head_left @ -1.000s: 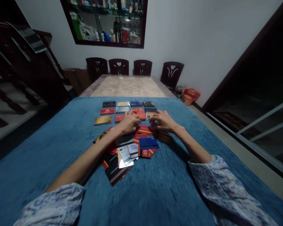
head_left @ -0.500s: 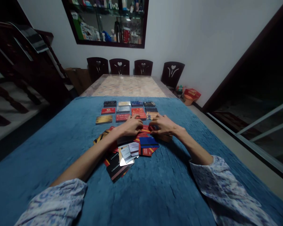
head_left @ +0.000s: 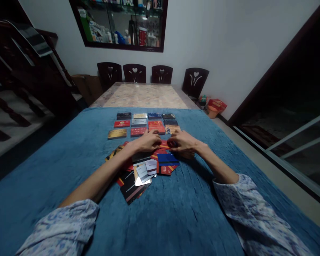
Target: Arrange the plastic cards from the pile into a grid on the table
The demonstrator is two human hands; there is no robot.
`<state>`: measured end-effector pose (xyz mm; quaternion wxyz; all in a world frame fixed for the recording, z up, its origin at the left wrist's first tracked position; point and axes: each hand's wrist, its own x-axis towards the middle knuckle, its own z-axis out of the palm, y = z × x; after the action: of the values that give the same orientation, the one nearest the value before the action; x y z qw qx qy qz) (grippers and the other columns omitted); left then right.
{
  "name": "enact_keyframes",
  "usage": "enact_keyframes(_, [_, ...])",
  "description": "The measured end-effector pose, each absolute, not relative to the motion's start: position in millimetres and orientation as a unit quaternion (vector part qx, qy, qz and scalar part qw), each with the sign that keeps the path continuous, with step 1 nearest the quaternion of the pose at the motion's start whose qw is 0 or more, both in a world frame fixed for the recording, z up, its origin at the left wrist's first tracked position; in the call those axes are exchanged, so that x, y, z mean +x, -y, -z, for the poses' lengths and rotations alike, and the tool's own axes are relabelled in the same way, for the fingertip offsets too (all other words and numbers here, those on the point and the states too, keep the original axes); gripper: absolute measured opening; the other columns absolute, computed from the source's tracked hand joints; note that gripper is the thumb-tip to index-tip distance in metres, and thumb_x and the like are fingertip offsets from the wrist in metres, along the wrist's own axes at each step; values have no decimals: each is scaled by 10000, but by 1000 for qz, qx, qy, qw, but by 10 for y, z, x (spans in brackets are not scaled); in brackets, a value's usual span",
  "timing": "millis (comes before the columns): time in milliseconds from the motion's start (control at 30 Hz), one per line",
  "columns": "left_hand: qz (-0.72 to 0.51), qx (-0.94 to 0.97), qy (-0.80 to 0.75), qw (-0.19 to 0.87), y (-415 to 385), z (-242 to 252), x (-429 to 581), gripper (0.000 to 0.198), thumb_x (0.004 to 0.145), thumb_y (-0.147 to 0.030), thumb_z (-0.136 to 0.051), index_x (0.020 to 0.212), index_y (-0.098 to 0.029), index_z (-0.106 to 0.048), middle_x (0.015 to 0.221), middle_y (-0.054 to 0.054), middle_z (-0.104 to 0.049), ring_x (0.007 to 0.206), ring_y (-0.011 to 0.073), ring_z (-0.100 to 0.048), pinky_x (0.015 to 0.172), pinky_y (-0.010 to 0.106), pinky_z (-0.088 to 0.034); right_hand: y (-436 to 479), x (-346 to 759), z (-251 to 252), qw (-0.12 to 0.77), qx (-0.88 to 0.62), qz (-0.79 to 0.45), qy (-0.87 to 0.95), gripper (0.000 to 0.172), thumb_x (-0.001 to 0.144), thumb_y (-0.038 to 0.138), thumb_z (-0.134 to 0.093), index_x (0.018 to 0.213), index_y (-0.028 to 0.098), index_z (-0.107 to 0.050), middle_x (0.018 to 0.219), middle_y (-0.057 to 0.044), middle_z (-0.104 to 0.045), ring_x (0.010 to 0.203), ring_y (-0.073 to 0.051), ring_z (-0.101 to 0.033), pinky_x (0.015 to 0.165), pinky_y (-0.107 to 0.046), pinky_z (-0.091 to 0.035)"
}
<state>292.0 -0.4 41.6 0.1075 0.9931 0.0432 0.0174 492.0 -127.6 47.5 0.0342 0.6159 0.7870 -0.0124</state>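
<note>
A red card [head_left: 164,144] lies between my two hands at the far edge of a loose pile. My left hand [head_left: 148,141] has its fingers curled on the card's left edge, and my right hand [head_left: 184,142] pinches at its right edge. Fingertips are partly hidden. Nearer to me are a blue card [head_left: 168,159], several silver-grey cards [head_left: 146,171] and a black striped card [head_left: 133,188], overlapping. Just beyond my hands sit neat stacks of cards, among them a red stack [head_left: 156,127], an orange-tan stack [head_left: 172,129] and a gold stack [head_left: 117,134].
A blue cloth [head_left: 56,160] covers the near part of the table, with a bare marbled top [head_left: 146,95] behind it. Several dark chairs [head_left: 134,73] stand along the far side. A wooden railing [head_left: 29,64] rises at left.
The view has shifted slightly. Both hands stay at the red card with nearly the same pose, and the piles look unchanged.
</note>
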Motion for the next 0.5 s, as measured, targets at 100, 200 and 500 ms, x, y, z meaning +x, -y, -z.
enact_keyframes(100, [-1,992,-57,113,14,-446,2911,142,912,-250,-570,869,-193,-693,1136,84,-710,1345,336,-371,1103,634,-258,1267,4942,-472,13,593,17,-805,264,873,356,-674,1035,171,-771,984,-136,-710,956,-262,-550,874,-377,-407])
enact_keyframes(200, [-1,991,-66,115,16,-449,2912,116,889,-231,-585,879,-197,-695,1145,81,-709,1363,340,-369,1104,635,-271,1270,4944,-499,4,581,27,-814,219,876,305,-652,1004,175,-774,937,-111,-727,902,-237,-571,882,-374,-423])
enact_keyframes(500, [-55,993,-43,99,-13,-415,2943,219,885,-150,-534,934,-190,-744,1064,113,-719,1202,294,-521,1016,506,-399,1333,4926,-598,-11,609,24,-793,262,862,242,-606,1039,206,-797,935,-87,-767,910,-230,-633,778,-323,-447])
